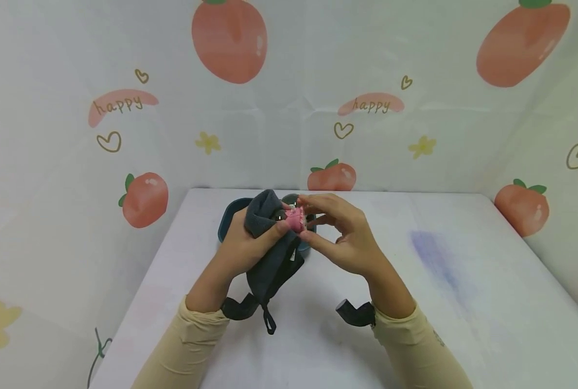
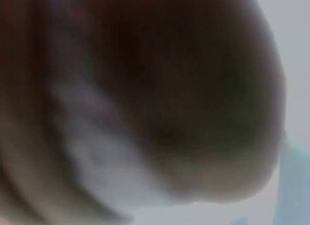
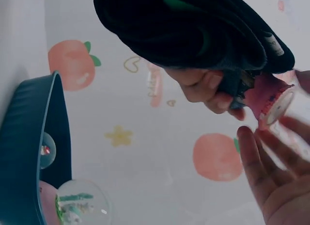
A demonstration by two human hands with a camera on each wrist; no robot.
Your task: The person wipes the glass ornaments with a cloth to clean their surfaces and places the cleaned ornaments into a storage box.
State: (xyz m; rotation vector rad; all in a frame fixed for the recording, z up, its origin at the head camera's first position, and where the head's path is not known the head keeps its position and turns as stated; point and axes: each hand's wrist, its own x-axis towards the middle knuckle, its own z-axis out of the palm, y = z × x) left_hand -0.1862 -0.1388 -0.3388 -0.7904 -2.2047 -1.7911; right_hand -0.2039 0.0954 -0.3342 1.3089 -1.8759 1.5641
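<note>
My left hand (image 1: pixel 242 243) grips a dark blue-grey cloth (image 1: pixel 271 265) with a hanging loop, together with a small snow globe. The thumb lies against the globe's pink base (image 1: pixel 296 219), and the glass ball is partly covered by the cloth. In the right wrist view the base (image 3: pixel 271 99) points outward, its pale round underside showing. My right hand (image 1: pixel 344 232) is spread around the base end, with fingertips close to its rim and fingers loosely bent. The left wrist view is dark and blurred by something right in front of it.
Behind the hands stands a dark blue bin (image 1: pixel 226 219) on the white table (image 1: pixel 391 346). In the right wrist view, other snow globes (image 3: pixel 85 205) sit in the bin. A printed backdrop (image 1: pixel 279 135) rises at the table's far edge.
</note>
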